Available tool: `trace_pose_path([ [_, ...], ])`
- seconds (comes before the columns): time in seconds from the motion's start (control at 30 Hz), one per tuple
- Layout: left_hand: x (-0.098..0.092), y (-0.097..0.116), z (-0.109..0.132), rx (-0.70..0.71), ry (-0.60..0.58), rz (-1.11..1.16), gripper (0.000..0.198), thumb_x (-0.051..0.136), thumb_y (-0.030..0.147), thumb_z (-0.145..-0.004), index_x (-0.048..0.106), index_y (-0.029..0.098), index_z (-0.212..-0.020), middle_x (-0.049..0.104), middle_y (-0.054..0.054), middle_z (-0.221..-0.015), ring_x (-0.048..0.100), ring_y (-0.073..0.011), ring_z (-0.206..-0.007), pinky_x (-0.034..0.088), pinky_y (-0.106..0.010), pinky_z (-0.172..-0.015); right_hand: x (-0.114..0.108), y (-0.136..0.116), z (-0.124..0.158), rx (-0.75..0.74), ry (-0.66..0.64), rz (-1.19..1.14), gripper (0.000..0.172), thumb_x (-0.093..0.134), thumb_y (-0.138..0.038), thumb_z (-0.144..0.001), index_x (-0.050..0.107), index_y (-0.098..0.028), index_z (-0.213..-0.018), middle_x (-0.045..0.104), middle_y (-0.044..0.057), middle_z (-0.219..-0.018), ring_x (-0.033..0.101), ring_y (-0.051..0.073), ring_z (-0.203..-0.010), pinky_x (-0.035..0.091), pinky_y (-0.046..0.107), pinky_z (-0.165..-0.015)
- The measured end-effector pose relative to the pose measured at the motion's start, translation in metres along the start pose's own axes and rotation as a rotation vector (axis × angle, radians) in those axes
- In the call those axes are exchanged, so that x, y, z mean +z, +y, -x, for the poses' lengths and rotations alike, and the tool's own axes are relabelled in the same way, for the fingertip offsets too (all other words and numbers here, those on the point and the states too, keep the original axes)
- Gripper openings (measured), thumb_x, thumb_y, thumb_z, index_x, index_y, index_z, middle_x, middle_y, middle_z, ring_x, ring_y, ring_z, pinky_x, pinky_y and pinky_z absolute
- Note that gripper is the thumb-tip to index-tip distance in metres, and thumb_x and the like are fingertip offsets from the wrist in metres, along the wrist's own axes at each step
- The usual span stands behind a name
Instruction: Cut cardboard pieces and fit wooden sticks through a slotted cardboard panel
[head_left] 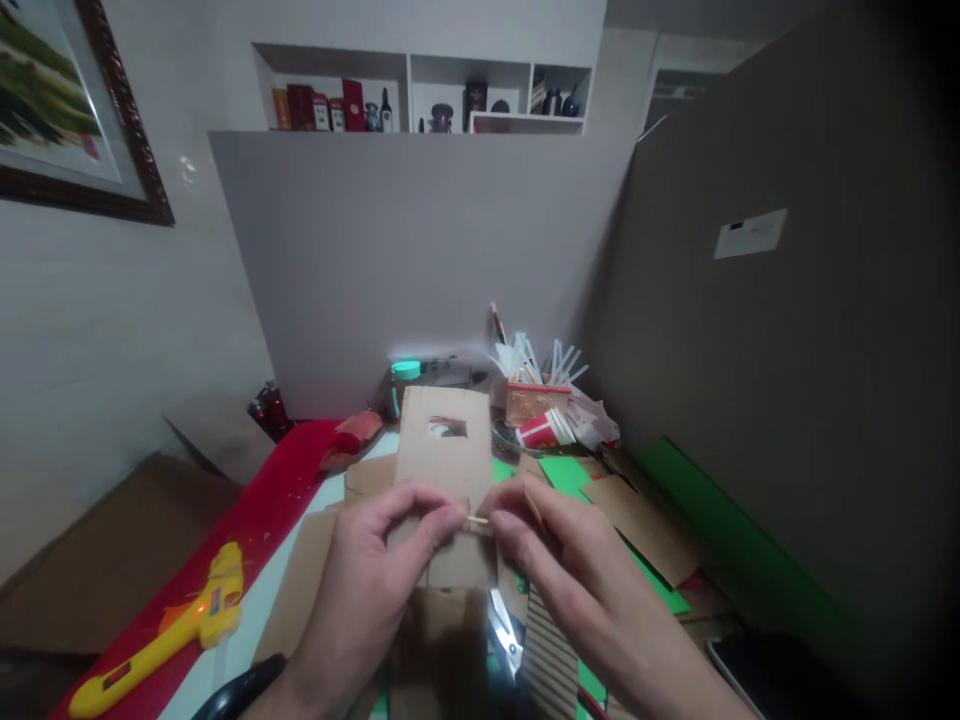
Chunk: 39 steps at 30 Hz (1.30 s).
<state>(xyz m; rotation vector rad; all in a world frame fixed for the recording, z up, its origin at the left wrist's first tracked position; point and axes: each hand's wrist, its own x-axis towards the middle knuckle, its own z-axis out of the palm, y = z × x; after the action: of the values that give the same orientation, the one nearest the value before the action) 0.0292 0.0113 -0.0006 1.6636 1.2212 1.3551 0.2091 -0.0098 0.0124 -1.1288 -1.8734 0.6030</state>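
Observation:
My left hand (382, 560) pinches one end of a short, thin wooden stick (478, 520) between thumb and forefinger. At the stick's other end my right hand (570, 560) is closed in a pinch. A second thin wooden piece (534, 508) pokes out among the right fingers. Just behind the hands is a cardboard piece (444, 465) with a small rectangular opening near its top. Below the hands lies more cardboard (439, 650), partly in shadow. Scissors (506, 635) with bright metal blades rest beside it, their handles partly hidden.
To the left a yellow glue gun (157, 640) lies on red material (255, 505). Farther back stand a teal-capped bottle (406, 375), a box of white sticks (538, 400) and tipped paper cups (546, 430). Corrugated cardboard (551, 645) and green sheets (562, 475) lie at right.

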Motion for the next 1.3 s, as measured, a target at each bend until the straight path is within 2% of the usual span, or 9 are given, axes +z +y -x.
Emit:
trace_pose_path([
  [0.1, 0.0, -0.002, -0.001, 0.027, 0.062, -0.038, 0.012, 0.073, 0.035, -0.078, 0.076, 0.025, -0.072, 0.074, 0.002, -0.071, 0.064, -0.0162, -0.069, 0.051, -0.021, -0.063, -0.001, -0.003, 0.004, -0.006, 0.022, 0.097, 0.015, 0.039, -0.026, -0.1, 0.053, -0.022, -0.097, 0.062, 0.003, -0.09, 0.06, 0.016, -0.077, 0.048, 0.027, -0.066],
  [0.2, 0.002, -0.003, 0.0, 0.068, 0.105, -0.059, 0.01, 0.074, 0.031, -0.077, 0.077, 0.025, -0.07, 0.075, 0.002, -0.07, 0.066, -0.016, -0.067, 0.053, -0.02, -0.062, -0.001, 0.002, 0.005, -0.136, 0.052, 0.178, 0.025, 0.031, -0.02, -0.101, 0.056, -0.021, -0.102, 0.062, 0.008, -0.097, 0.063, 0.02, -0.089, 0.053, 0.033, -0.076],
  [0.37, 0.003, -0.006, 0.005, 0.216, 0.176, -0.053, 0.011, 0.074, 0.022, -0.077, 0.077, 0.029, -0.068, 0.075, 0.008, -0.067, 0.065, -0.0099, -0.061, 0.049, -0.013, -0.058, 0.003, 0.01, 0.005, -0.32, 0.077, 0.303, 0.037, 0.038, -0.012, -0.097, 0.052, -0.018, -0.131, 0.067, 0.014, -0.107, 0.067, 0.024, -0.092, 0.056, 0.034, -0.074],
  [0.47, 0.003, -0.007, 0.009, 0.262, 0.164, -0.041, 0.014, 0.074, 0.021, -0.078, 0.077, 0.033, -0.071, 0.075, 0.01, -0.069, 0.065, -0.0081, -0.062, 0.049, -0.011, -0.061, 0.002, 0.005, 0.008, -0.338, 0.086, 0.331, 0.031, 0.042, -0.01, -0.095, 0.059, -0.019, -0.119, 0.069, 0.008, -0.09, 0.067, 0.021, -0.08, 0.055, 0.03, -0.07],
  [0.6, 0.006, -0.001, 0.013, 0.184, 0.186, 0.016, 0.016, 0.073, 0.022, -0.078, 0.078, 0.036, -0.071, 0.075, 0.012, -0.071, 0.066, -0.0081, -0.065, 0.049, -0.012, -0.064, -0.003, -0.002, 0.011, -0.345, 0.074, 0.44, 0.024, 0.042, -0.011, -0.096, 0.064, -0.017, -0.102, 0.062, 0.005, -0.077, 0.061, 0.02, -0.07, 0.052, 0.029, -0.06],
  [0.8, 0.009, 0.003, 0.015, 0.179, 0.239, -0.005, 0.018, 0.074, 0.021, -0.075, 0.077, 0.039, -0.07, 0.074, 0.015, -0.068, 0.063, -0.0063, -0.064, 0.046, -0.011, -0.065, -0.004, 0.001, 0.013, -0.418, 0.092, 0.572, 0.031, 0.043, -0.012, -0.098, 0.059, -0.016, -0.124, 0.06, 0.005, -0.082, 0.058, 0.02, -0.069, 0.049, 0.029, -0.054],
  [0.97, 0.008, 0.003, 0.015, 0.239, 0.259, 0.003, 0.018, 0.075, 0.022, -0.076, 0.077, 0.039, -0.072, 0.075, 0.016, -0.07, 0.064, -0.0069, -0.064, 0.047, -0.012, -0.062, -0.004, -0.001, 0.014, -0.473, 0.097, 0.608, 0.03, 0.042, -0.014, -0.098, 0.056, -0.011, -0.124, 0.059, 0.009, -0.091, 0.056, 0.023, -0.078, 0.049, 0.032, -0.06],
  [1.13, 0.008, 0.004, 0.015, 0.258, 0.288, 0.041, 0.023, 0.075, 0.019, -0.075, 0.077, 0.041, -0.072, 0.075, 0.017, -0.069, 0.063, -0.0064, -0.062, 0.046, -0.011, -0.063, -0.003, -0.002, 0.015, -0.505, 0.13, 0.628, 0.016, 0.043, -0.012, -0.096, 0.059, -0.016, -0.096, 0.054, 0.007, -0.084, 0.049, 0.022, -0.072, 0.038, 0.033, -0.056],
  [1.3, 0.006, 0.003, 0.016, 0.275, 0.3, -0.022, 0.021, 0.076, 0.02, -0.076, 0.078, 0.041, -0.072, 0.075, 0.016, -0.069, 0.063, -0.0077, -0.062, 0.046, -0.013, -0.064, 0.0, 0.003, 0.011, -0.499, 0.152, 0.665, 0.02, 0.043, -0.011, -0.098, 0.055, -0.019, -0.083, 0.05, 0.003, -0.078, 0.044, 0.019, -0.067, 0.029, 0.031, -0.054],
])
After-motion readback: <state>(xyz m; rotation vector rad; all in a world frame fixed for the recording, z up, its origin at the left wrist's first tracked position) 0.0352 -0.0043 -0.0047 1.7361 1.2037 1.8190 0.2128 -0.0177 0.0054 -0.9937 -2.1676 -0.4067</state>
